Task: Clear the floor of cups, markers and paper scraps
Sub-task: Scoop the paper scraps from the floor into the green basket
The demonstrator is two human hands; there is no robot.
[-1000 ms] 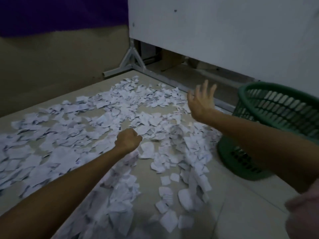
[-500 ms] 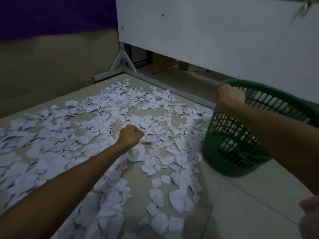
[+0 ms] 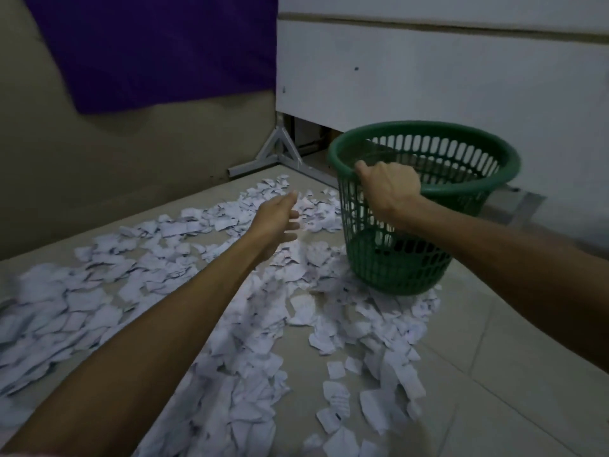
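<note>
Torn white paper scraps (image 3: 138,291) cover the tiled floor from the left edge to the middle and down to the bottom. A green slatted plastic basket (image 3: 468,140) stands tilted on the scraps at the centre right. My right hand (image 3: 389,184) grips its near rim. My left hand (image 3: 276,219) hovers over the scraps just left of the basket, fingers stretched forward and apart, holding nothing. No cups or markers are in sight.
A white panel (image 3: 428,77) on a metal bracket foot (image 3: 280,150) stands behind the basket. A purple cloth (image 3: 158,47) hangs on the beige wall at the left. Bare tiles (image 3: 494,390) lie at the lower right.
My right hand went from open in the air to gripping the basket rim and has pulled the basket left onto the scraps. My left fist has opened and moved forward.
</note>
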